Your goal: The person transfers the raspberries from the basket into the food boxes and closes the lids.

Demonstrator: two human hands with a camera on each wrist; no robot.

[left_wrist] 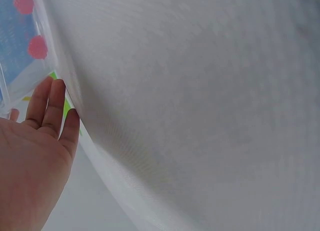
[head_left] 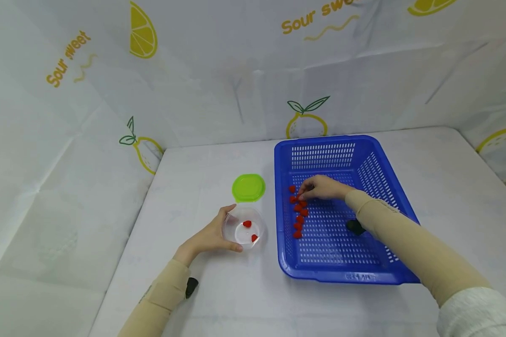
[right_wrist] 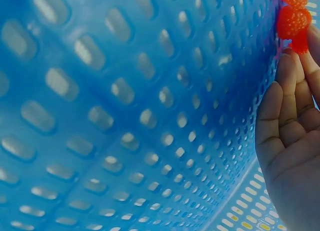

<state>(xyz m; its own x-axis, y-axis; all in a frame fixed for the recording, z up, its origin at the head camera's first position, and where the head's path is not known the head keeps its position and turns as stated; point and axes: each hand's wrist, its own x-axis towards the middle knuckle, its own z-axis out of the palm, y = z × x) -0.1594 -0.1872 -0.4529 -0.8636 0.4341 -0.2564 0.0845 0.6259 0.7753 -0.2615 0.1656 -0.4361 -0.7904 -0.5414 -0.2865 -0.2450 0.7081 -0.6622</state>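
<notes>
- White table [head_left: 236,299] is supporting the following.
- Blue perforated basket [head_left: 329,243] is sitting right of centre.
- Clear bowl [head_left: 241,232] is standing just left of basket.
- Green lid [head_left: 248,188] is lying just beyond bowl.

the left hand [left_wrist: 37,156] holds a clear container [left_wrist: 22,78] with two red berries [left_wrist: 37,47] inside.
</notes>
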